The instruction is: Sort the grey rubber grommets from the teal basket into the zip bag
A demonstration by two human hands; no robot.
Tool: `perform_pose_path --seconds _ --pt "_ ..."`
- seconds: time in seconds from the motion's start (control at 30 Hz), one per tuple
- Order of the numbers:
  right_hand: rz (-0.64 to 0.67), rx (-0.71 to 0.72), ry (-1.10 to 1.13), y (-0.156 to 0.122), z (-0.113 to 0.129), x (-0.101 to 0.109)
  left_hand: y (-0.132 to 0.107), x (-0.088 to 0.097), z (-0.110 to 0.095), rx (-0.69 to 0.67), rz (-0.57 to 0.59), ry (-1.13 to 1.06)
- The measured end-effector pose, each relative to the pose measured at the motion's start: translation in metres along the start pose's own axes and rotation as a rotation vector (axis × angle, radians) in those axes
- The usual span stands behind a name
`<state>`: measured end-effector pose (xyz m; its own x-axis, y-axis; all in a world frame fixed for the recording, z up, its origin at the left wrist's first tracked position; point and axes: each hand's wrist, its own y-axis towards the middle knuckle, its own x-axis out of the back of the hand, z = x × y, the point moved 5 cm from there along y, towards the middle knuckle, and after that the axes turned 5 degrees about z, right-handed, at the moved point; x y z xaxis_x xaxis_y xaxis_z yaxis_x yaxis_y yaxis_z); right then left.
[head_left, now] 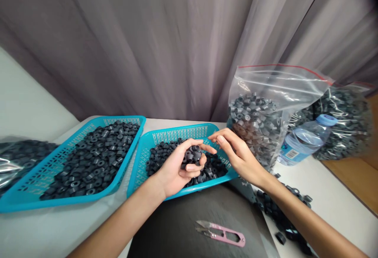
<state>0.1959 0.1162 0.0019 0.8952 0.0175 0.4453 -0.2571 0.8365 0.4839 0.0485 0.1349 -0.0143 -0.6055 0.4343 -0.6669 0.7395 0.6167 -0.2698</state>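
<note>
My left hand (pixel 177 165) is cupped palm-up over the right blue basket (pixel 165 138), fingers curled round a handful of dark grey rubber rings (pixel 193 153). My right hand (pixel 236 151) hovers just to the right of it, thumb and fingers pinched together at the tips beside the handful; whether a ring sits in the pinch is too small to tell. More rings (pixel 212 167) lie in the basket under both hands.
A second blue basket (pixel 35 175) full of rings stands at left. Clear zip bags of rings (pixel 256 112) and a water bottle (pixel 304 140) stand at right. Pink thread snips (pixel 221 233) lie on a dark mat (pixel 177 226). Loose rings (pixel 283 218) lie by my right forearm.
</note>
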Motion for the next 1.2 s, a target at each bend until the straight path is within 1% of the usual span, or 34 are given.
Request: perform_pose_path --seconds 0.27,0.4,0.53,0.73,0.87,0.93,1.0,1.03,1.1,1.13,1.17,1.2 --pt "0.053 0.057 -0.071 0.000 0.000 -0.006 -0.004 -0.003 0.001 -0.024 0.005 0.047" --pt "0.118 0.095 -0.192 -0.001 -0.005 -0.013 -0.003 -0.005 0.000 -0.031 0.046 0.028" --pt "0.155 0.099 -0.215 -0.003 -0.008 -0.017 -0.003 -0.005 -0.001 -0.046 0.064 0.017" --pt "0.162 0.074 -0.229 -0.005 -0.008 -0.018 -0.002 -0.001 -0.002 -0.051 -0.013 -0.074" --pt "0.146 0.074 -0.215 -0.002 -0.007 -0.019 -0.003 0.001 -0.001 -0.062 -0.058 -0.035" --pt "0.131 0.081 -0.225 0.000 -0.006 -0.019 -0.007 0.002 -0.005 -0.089 -0.079 -0.002" --pt "0.122 0.084 -0.235 0.001 -0.005 -0.019 -0.010 0.000 -0.017 -0.113 -0.092 0.017" --pt "0.119 0.085 -0.238 0.002 -0.005 -0.019 -0.012 -0.003 -0.027 -0.123 -0.099 0.028" --pt "0.118 0.089 -0.246 0.003 -0.004 -0.020 -0.012 -0.015 -0.057 -0.178 -0.118 0.073" --pt "0.120 0.091 -0.252 0.003 -0.004 -0.021 -0.010 -0.026 -0.077 -0.234 -0.117 0.122" --pt "0.119 0.091 -0.262 0.003 -0.004 -0.021 -0.006 -0.042 -0.100 -0.319 -0.104 0.199" --pt "0.120 0.090 -0.272 0.004 -0.004 -0.021 -0.001 -0.062 -0.122 -0.413 -0.076 0.306"
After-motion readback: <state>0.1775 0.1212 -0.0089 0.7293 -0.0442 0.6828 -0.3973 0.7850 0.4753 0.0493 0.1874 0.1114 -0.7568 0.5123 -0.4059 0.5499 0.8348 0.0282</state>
